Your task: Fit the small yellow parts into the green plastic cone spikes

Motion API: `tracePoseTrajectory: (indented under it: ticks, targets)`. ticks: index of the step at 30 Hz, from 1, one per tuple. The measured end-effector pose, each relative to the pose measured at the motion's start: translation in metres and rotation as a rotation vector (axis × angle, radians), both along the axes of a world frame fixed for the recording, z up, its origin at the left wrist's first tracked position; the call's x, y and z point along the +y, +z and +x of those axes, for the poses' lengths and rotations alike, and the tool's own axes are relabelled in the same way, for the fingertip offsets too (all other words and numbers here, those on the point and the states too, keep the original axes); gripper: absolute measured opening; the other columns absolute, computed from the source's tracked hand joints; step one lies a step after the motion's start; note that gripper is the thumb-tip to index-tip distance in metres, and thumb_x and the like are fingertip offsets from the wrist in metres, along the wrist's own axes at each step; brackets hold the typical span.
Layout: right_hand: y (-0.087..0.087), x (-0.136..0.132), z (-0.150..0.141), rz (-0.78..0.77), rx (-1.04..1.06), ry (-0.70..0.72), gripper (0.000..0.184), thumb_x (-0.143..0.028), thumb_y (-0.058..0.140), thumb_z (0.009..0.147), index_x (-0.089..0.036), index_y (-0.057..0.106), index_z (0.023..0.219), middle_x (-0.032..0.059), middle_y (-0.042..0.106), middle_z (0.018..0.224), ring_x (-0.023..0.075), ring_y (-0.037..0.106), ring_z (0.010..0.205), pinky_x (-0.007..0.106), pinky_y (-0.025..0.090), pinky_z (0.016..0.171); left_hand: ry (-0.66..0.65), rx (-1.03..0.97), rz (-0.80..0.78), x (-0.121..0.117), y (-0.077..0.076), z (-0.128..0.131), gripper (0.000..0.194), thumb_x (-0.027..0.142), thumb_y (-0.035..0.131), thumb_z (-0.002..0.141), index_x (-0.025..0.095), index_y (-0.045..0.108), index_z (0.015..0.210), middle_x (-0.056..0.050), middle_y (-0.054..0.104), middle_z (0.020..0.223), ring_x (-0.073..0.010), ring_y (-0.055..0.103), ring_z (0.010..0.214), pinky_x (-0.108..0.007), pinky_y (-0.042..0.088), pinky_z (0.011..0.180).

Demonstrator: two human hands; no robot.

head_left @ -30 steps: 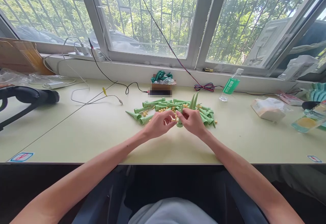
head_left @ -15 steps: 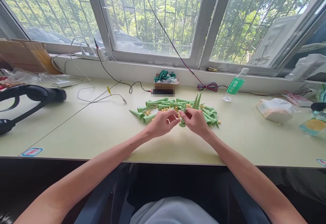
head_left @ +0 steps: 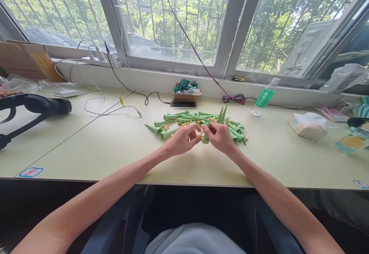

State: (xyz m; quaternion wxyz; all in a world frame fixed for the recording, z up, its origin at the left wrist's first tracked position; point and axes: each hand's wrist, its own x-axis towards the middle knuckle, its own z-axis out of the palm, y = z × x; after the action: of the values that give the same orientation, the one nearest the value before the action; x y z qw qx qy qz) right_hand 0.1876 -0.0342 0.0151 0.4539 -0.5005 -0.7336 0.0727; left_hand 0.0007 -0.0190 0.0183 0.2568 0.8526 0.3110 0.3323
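Observation:
My right hand [head_left: 221,135] is closed around a green plastic spike [head_left: 205,140], which stands with its wide collar end down and its point up. Close by on the left, my left hand [head_left: 184,138] has its thumb and forefinger curled together at a small yellow piece [head_left: 201,132] beside the spike. Fingers partly cover that piece. Behind both hands lies a pile of similar hollow green spikes [head_left: 167,134], with small yellow pieces [head_left: 186,124] scattered among them. Just past my right hand, two green spikes [head_left: 222,113] point upward.
Beyond the pile sits a small box [head_left: 186,97] with green wrapping. A water bottle [head_left: 263,98] and a tissue pack [head_left: 308,125] are to the right. At the left are a black headset [head_left: 31,106] and a white cable [head_left: 112,111]. The desk edge [head_left: 196,185] runs under my forearms.
The view has shifted slightly, so the desk items sit a little farther left. My left fingertips have parted slightly from the spike, showing more of the yellow piece. My right hand keeps its hold.

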Motion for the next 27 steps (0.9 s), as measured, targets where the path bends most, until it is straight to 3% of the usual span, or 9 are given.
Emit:
tracePoseTrajectory:
  ticks: [14,19,27]
  targets:
    - [0.0009,-0.0005,-0.0002,0.003,-0.025,0.0,0.046,-0.044,0.05,0.092,-0.02,0.033,0.056,-0.0039,0.04,0.048,0.0093,0.033,0.047,0.026,0.026,0.048,-0.061,-0.069,-0.051,-0.0035,0.0035,0.0002,0.024,0.037,0.061,0.086,0.02,0.053,0.101,0.002,0.058,0.074,-0.0103,0.057,0.06,-0.022,0.05,0.054]
    - [0.0005,-0.0013,-0.0007,-0.006,-0.021,0.011,0.045,-0.043,0.05,0.091,-0.02,0.033,0.056,-0.0041,0.039,0.049,0.0093,0.033,0.047,0.025,0.026,0.048,-0.054,-0.076,-0.023,-0.0035,0.0031,0.001,0.021,0.037,0.054,0.092,0.019,0.056,0.103,0.001,0.059,0.073,-0.0109,0.058,0.063,-0.024,0.053,0.059]
    - [-0.0006,-0.0005,0.0,-0.003,-0.02,0.011,0.045,-0.042,0.051,0.091,-0.02,0.032,0.057,-0.0044,0.038,0.049,0.009,0.033,0.047,0.024,0.026,0.048,-0.054,-0.064,0.024,-0.001,0.0032,0.0005,0.018,0.033,0.058,0.087,0.019,0.054,0.097,-0.002,0.059,0.086,-0.0107,0.059,0.067,-0.021,0.052,0.053]
